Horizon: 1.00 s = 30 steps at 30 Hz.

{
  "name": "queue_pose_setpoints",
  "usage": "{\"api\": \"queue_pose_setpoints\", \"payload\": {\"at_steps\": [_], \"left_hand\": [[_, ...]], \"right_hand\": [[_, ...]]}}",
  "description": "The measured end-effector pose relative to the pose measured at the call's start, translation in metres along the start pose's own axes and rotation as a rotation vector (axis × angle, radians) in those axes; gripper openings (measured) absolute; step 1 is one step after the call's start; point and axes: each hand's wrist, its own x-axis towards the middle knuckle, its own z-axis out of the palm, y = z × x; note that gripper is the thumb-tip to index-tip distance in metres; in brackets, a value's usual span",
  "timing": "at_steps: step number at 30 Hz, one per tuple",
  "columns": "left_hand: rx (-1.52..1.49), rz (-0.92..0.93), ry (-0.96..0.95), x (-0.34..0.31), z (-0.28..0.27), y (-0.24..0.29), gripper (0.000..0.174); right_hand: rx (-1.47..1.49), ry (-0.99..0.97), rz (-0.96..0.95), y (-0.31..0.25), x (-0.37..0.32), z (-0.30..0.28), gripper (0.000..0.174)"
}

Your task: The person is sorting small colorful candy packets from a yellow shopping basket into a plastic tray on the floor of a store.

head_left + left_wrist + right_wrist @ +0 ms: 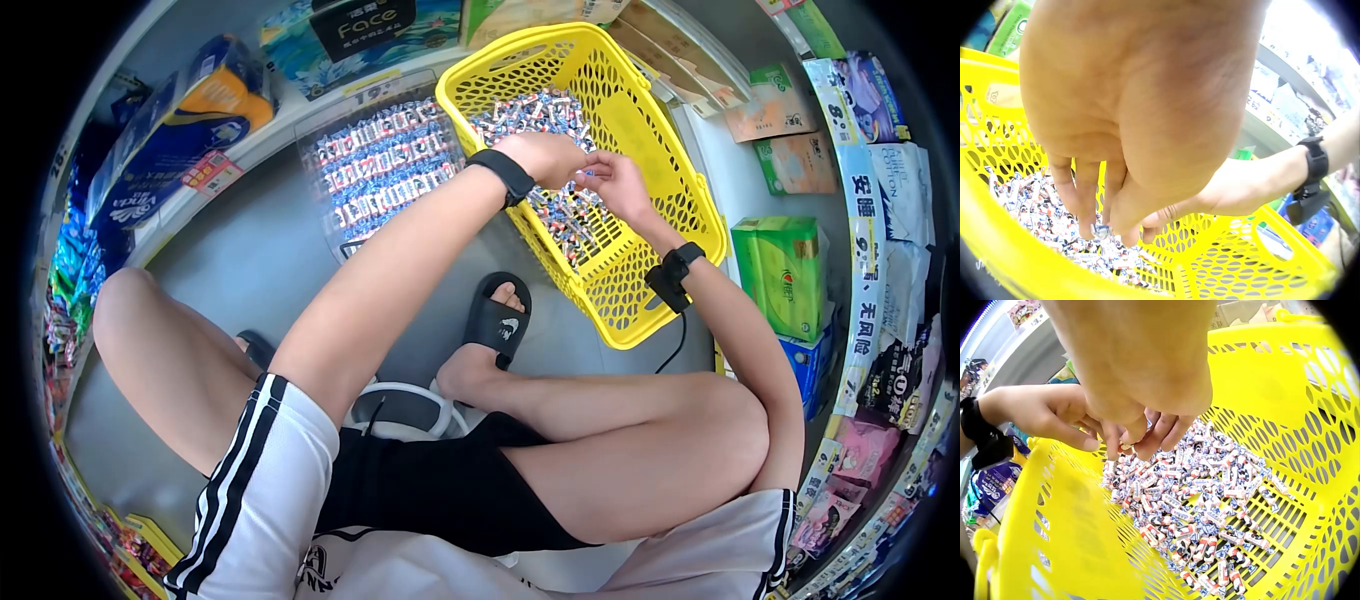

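Observation:
Over the yellow basket [640, 300], my two hands meet at the fingertips. The left hand [545, 158] pinches a small wrapped candy [1101, 231] between thumb and fingers. Coming in from the other side, the right hand [622, 188] has its thumb and fingers bent together around the same spot, where a bit of the candy [1125, 449] shows between them. Below them, a heap of wrapped candies [1191, 494] in white, blue and red covers part of the basket's slotted floor. Part of the left palm is hidden in the head view.
Left of the basket, a clear tray [345, 240] holds rows of the same candies. Shelves carry tissue packs [780, 280] on the right and a blue pack [180, 130] on the left. A sandalled foot [500, 315] stands by the basket; a cable [678, 350] hangs from the right wrist.

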Motion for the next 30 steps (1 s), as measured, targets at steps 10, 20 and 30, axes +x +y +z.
{"api": "queue_pose_setpoints", "payload": {"at_steps": [10, 20, 30], "left_hand": [[-0.269, 0.045, 0.533, -0.075, -0.005, -0.017, 0.018], [-0.319, 0.171, 0.779, -0.118, -0.006, -0.023, 0.021], [-0.427, 0.080, 0.815, -0.153, -0.002, -0.035, 0.025]], "right_hand": [[0.067, -0.073, -0.136, -0.071, -0.004, 0.029, 0.026], [0.041, -0.123, -0.290, -0.110, -0.006, 0.051, 0.023], [-0.306, -0.074, -0.368, -0.133, -0.005, 0.082, 0.026]]}}
